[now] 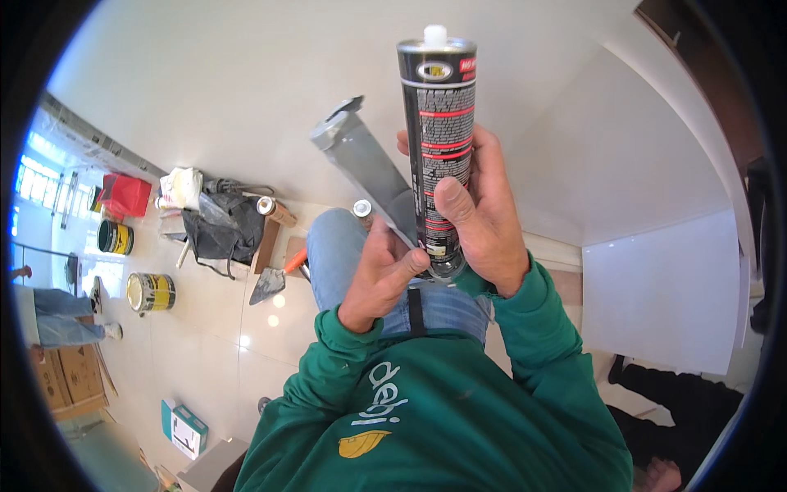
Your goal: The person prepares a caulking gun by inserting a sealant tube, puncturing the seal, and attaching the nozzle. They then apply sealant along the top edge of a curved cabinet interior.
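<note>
A black cartridge [447,139] was held up over the person's jeans [451,316], long axis nearly upright in view, white tip [435,35] topmost — the right hand [488,225] wrapped around it, the left hand [379,279] closed on the near end of a grey metal frame [365,164], partly hidden. Two cans [152,293] stood leftward on the floor [205,316] — contents indistinct.
</note>
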`<state>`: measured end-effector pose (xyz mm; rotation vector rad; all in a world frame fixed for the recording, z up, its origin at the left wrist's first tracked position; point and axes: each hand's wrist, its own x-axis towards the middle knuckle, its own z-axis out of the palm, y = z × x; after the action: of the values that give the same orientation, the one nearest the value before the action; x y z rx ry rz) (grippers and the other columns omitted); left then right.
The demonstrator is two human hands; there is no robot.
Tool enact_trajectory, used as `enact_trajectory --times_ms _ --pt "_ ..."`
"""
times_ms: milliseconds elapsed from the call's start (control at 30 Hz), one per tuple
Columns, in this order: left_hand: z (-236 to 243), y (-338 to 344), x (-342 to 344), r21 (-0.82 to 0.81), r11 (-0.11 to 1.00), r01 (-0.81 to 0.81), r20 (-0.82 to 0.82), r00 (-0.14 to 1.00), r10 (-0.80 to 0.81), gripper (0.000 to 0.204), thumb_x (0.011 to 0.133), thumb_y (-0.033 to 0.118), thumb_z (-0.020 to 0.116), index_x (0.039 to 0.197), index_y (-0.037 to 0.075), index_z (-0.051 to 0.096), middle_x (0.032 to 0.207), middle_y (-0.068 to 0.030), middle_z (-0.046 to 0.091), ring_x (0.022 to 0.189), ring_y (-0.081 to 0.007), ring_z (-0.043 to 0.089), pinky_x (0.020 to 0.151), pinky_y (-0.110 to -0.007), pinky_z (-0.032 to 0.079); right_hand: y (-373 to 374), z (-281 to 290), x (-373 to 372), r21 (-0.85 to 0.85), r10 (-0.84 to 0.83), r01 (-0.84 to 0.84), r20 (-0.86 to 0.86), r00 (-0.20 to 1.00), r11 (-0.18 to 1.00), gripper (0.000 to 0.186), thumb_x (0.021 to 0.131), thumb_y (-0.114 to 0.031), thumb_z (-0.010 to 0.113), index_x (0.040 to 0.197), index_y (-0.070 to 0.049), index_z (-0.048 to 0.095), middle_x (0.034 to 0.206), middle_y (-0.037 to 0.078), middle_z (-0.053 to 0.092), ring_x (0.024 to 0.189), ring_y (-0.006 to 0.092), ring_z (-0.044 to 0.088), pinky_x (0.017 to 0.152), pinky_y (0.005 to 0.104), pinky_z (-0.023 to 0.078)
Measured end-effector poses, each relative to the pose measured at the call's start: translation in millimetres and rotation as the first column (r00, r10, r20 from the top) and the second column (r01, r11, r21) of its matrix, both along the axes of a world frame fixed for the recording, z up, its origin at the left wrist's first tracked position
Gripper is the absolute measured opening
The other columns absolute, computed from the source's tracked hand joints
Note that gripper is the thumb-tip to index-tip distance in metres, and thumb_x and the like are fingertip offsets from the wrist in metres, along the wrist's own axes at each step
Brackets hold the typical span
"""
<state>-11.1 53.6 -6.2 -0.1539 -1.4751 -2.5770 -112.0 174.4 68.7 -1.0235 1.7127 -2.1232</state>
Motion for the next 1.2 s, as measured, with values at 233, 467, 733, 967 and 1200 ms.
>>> enact_trajectory --times_ms 233,467,733,967,1200 --pt "-8.5 -10.5 1.8 -0.006 0.999 0.038 0.052 0.998 -0.037 0.099 0.094 0.046 0.083 0.162 0.0 0.027 0.155 -0.0121 0.049 0.142 -0.0228 0.05 0.119 -0.042 0.042 10.9 -22.6 12.6 0.335 0.026 0.03 -0.162 0.986 0.942 0.068 0.104 -0.028 0.069 0.157 0.003 0.04 0.142 0.023 0.06 0.13 0.0316 0.061 0.112 0.0407 0.046" --pt "-11.5 -12.4 22.3 -0.068 0.988 0.139 0.067 0.989 -0.135 0.086 0.1 0.032 0.078 0.16 -0.002 0.028 0.155 -0.0162 0.048 0.146 -0.0271 0.047 0.123 -0.045 0.037 24.5 -27.1 33.4 0.399 0.034 0.026 -0.142 0.989 0.916 0.069 0.098 -0.028 0.077 0.153 0.002 0.047 0.141 0.024 0.062 0.129 0.0374 0.062 0.111 0.043 0.047" --pt "-23.1 -20.9 42.7 -0.147 0.91 0.389 0.04 0.921 -0.387 0.057 0.101 0.033 0.075 0.144 -0.002 0.059 0.147 -0.0163 0.06 0.142 -0.0292 0.052 0.12 -0.046 0.038 34.6 -33.5 71.8 0.366 -0.056 0.196 -0.36 0.931 0.91 0.077 0.08 -0.007 0.089 0.144 -0.002 0.047 0.136 0.018 0.053 0.121 0.0282 0.062 0.098 0.0425 0.056" --pt "-43.8 -22.0 46.4 -0.241 0.884 0.401 0.038 0.914 -0.404 0.058 0.106 0.03 0.068 0.15 -0.002 0.05 0.147 -0.0164 0.058 0.139 -0.0272 0.053 0.119 -0.044 0.04 36.3 -42.2 80.6 0.393 -0.124 0.257 -0.333 0.935 0.883 0.066 0.081 -0.011 0.087 0.137 0.002 0.056 0.127 0.022 0.065 0.116 0.0387 0.063 0.101 0.047 0.051" --pt "-44.1 -1.2 74.1 -0.314 0.949 -0.007 0.034 0.999 0.019 0.061 0.106 0.015 0.065 0.156 0.002 0.034 0.141 -0.0149 0.056 0.133 -0.0224 0.055 0.116 -0.041 0.043 27.2 -65.6 83.8 0.456 -0.096 0.287 -0.396 0.913 0.842 0.065 0.088 -0.013 0.076 0.145 0.008 0.052 0.131 0.026 0.068 0.121 0.0352 0.07 0.104 0.043 0.055"
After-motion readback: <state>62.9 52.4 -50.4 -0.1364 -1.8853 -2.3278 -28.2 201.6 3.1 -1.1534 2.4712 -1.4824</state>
